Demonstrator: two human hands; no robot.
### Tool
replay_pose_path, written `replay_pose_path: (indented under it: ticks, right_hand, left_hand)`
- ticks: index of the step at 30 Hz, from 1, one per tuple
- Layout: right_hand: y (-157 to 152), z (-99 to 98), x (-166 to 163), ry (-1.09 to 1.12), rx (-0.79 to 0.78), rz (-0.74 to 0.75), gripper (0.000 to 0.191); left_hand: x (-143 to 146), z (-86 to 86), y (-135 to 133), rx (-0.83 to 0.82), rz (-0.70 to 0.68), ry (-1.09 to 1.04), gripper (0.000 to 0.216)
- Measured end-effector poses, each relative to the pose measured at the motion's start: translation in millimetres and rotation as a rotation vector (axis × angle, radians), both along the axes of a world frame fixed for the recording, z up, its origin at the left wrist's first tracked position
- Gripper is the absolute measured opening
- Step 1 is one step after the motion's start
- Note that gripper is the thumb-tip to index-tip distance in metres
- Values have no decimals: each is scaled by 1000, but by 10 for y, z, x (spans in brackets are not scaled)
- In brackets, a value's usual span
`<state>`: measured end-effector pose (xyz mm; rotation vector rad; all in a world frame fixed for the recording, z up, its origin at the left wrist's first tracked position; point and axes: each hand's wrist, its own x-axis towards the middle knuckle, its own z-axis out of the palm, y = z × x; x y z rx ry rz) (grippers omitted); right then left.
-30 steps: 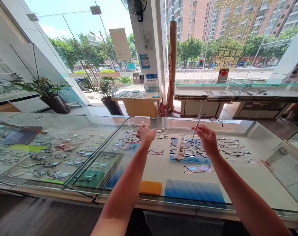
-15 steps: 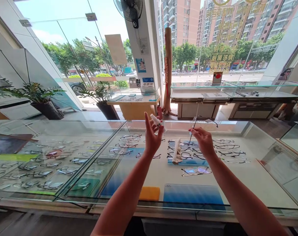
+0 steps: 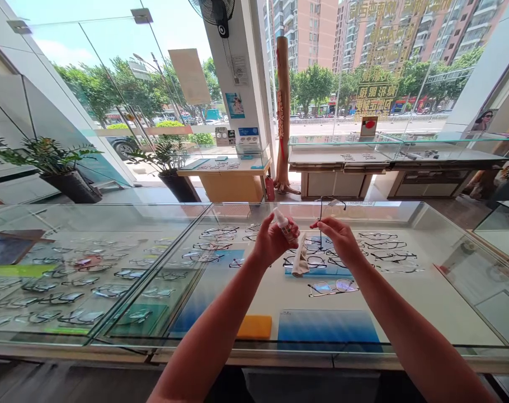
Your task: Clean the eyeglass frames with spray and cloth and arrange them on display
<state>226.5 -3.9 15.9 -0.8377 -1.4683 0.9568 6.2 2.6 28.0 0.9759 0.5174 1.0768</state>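
My left hand [image 3: 266, 244] is closed round a small spray bottle [image 3: 286, 228] with a white top, tilted up to the left. To its right, my right hand [image 3: 337, 235] pinches a pair of eyeglasses [image 3: 321, 217] by its thin dark frame, held up above the counter. The lenses are hard to make out against the background. Between and below the hands, a crumpled beige cloth [image 3: 300, 255] lies on the glass top. Several eyeglass frames show around and under the hands, one pair [image 3: 333, 287] nearer to me.
A glass display counter [image 3: 409, 302] stretches across in front of me, with rows of glasses inside. An orange case [image 3: 254, 327] and a blue gradient sheet [image 3: 328, 330] are near its front edge. Beyond stand another showcase [image 3: 342, 159], a wooden post [image 3: 283, 112] and potted plants [image 3: 72, 179].
My left hand has turned and its fingers have closed more round the bottle, moving slightly right and down. My right hand has shifted a little left, and the glasses have swung more upright.
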Motion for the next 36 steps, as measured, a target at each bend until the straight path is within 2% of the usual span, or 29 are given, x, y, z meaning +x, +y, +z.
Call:
replay_pose_path:
  ticks: [3, 4, 8, 9, 13, 15, 17, 21, 26, 29, 33, 36]
  right_hand:
    - [-3, -33, -26, 1, -31, 62, 30]
    - [-6, -43, -39, 7, -42, 83, 30]
    - [-38, -70, -107, 37, -83, 175, 32]
    - [-50, -74, -124, 37, -91, 199, 32]
    - [-94, -78, -170, 6, -100, 278, 35]
    - [-101, -77, -172, -1, -100, 294, 35]
    - [-91, -76, -160, 18, -99, 288, 35]
    - [-31, -76, -115, 117, -107, 216, 33]
    - [32, -84, -98, 309, -157, 159, 30]
    - [29, -88, -114, 319, -163, 152, 33]
    - [19, -80, -119, 327, -180, 170, 32]
    - [41, -56, -90, 416, -216, 193, 28]
  left_hand:
    - [18, -13, 11, 12, 7, 38, 69]
    - [35, -34, 22, 50, 64, 64, 67]
    - [100, -153, 60, 339, 473, 301, 51]
    - [107, -178, 60, 398, 538, 374, 49]
    - [106, -218, 29, 539, 650, 621, 42]
    - [107, -208, 20, 558, 650, 621, 42]
    - [112, -194, 27, 517, 594, 522, 45]
    - [118, -195, 49, 469, 517, 427, 50]
    - [133, -228, -14, 659, 516, 646, 43]
    - [163, -221, -62, 766, 490, 785, 39]
    - [185, -211, -72, 661, 455, 690, 44]
    - [158, -212, -32, 590, 466, 578, 51]
